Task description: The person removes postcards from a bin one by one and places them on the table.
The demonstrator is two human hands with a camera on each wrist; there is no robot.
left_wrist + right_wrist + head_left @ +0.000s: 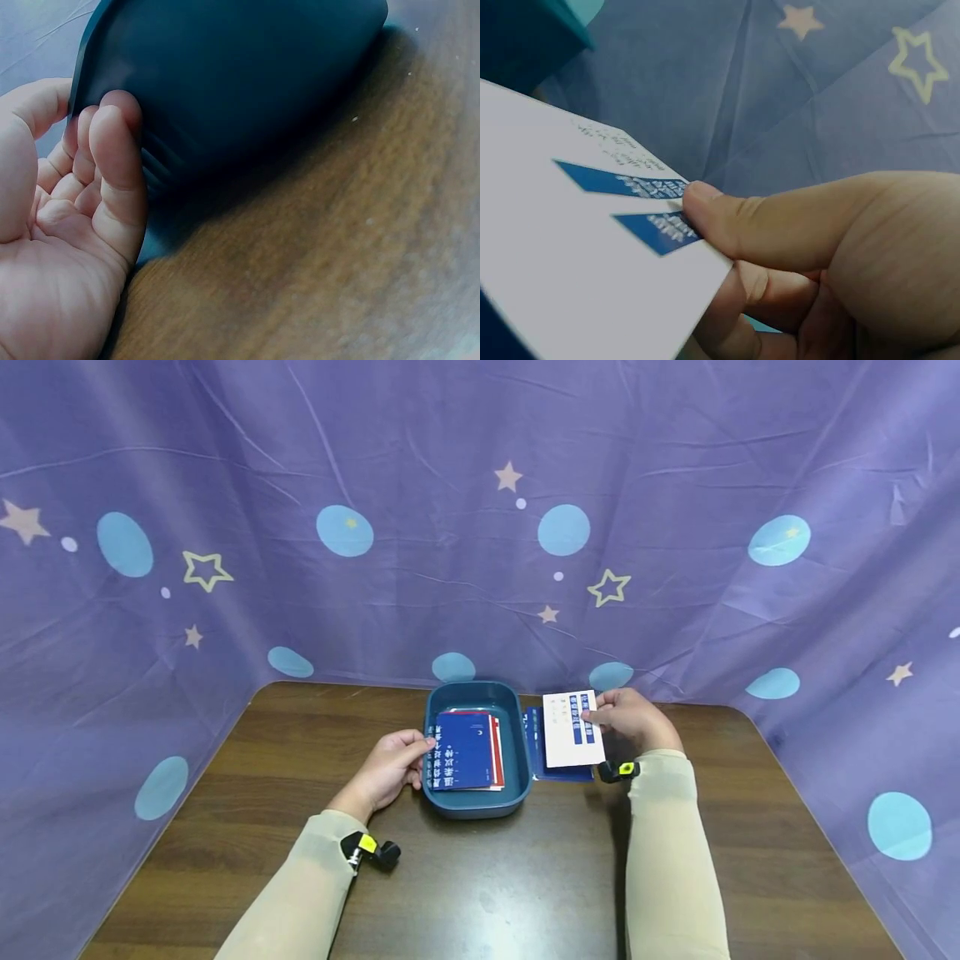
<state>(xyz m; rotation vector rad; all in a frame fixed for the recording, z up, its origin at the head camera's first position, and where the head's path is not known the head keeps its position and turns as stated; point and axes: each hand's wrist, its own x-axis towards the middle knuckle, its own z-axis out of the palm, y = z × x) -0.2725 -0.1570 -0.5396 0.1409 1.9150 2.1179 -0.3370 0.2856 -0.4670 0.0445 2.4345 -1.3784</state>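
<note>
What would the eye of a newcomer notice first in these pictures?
Probably the purple curtain, patterned with stars and pale blue ovals, which rises behind the brown table. Next may come the white card with blue strips, pinched by the right hand just right of the teal tray. Inside that tray, a blue card tops a pile, while the left hand grips the tray's left rim.

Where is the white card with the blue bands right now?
In the head view, the white card is pinched in the right hand, just right of the tray, partly hiding a blue card.
</note>
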